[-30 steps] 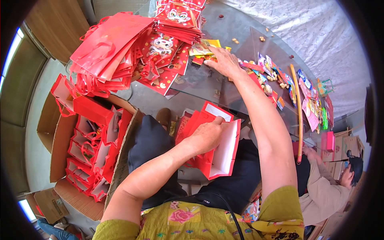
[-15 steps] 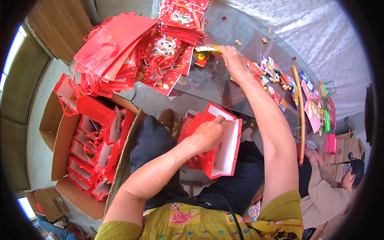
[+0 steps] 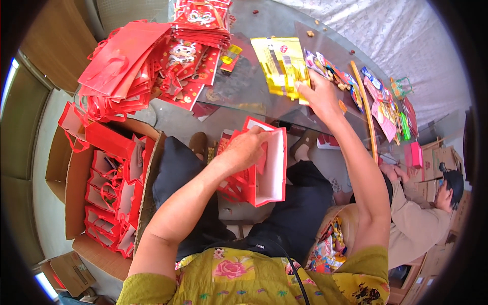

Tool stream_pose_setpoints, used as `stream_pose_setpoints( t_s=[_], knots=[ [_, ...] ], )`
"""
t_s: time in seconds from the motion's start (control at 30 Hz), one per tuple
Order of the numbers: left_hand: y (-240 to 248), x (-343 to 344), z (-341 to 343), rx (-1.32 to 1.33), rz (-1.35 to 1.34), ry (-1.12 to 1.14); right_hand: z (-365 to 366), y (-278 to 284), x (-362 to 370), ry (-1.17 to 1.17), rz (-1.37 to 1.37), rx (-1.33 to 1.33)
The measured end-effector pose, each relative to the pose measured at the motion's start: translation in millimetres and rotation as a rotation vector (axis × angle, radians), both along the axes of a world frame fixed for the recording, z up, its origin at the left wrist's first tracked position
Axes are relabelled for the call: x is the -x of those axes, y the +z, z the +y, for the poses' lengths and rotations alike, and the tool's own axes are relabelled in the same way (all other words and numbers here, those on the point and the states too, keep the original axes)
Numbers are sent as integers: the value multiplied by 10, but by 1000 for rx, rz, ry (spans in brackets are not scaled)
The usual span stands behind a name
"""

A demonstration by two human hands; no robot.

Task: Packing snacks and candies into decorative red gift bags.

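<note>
My left hand point(image 3: 247, 147) grips the upper edge of a red paper gift bag point(image 3: 270, 168), whose white inside faces right above my lap. Over the glass table point(image 3: 239, 86), my right hand point(image 3: 321, 94) pinches the lower right corner of a yellow snack packet point(image 3: 282, 63). The packet hangs up and away from the bag, its lower part blurred. A small yellow-and-red packet point(image 3: 231, 57) lies on the table to the left of it.
Flat red gift bags point(image 3: 127, 66) are heaped at the table's far left. A carton point(image 3: 76, 188) of standing red bags is at my left. Scattered snacks point(image 3: 384, 109) lie beyond a long stick point(image 3: 365, 112). Another person point(image 3: 424, 223) sits at my right.
My right hand has lifted the yellow packet off the table and brought it right and nearer, turning its face into view. My left hand keeps its hold on the bag.
</note>
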State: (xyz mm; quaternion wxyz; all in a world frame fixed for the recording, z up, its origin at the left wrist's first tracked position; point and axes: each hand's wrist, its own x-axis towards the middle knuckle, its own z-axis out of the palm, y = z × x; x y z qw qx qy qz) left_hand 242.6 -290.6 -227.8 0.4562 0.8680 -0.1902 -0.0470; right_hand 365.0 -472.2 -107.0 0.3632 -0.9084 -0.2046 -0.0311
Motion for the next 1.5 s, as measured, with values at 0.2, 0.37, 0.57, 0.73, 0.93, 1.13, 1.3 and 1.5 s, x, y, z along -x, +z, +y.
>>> stream_pose_setpoints(
  t_s=[0.2, 0.37, 0.57, 0.73, 0.93, 1.13, 1.3, 1.5],
  knots=[
    [-31, -6, 34, 29, -77, -12, -422, 0, 996, -11, 608, -340],
    [-85, -15, 36, 36, -115, 20, -570, -255, 1529, -5, 571, -327],
    [-26, -20, 21, 3, -108, 47, -603, -299, 1797, -11, 566, -229],
    [29, 3, -19, -4, -68, 31, -448, -387, 1706, 8, 630, -187],
    [30, 7, -5, -23, -61, 6, -333, -491, 1643, 120, 441, 172],
    [3, 17, 6, -9, -65, 14, -348, -510, 1655, 212, 261, 199],
    [25, 18, 6, 1, -86, 2, -431, -447, 1533, 139, 222, 51],
    [114, 36, -20, 13, -49, 11, -698, -515, 1098, -14, 51, -16]
  ],
)
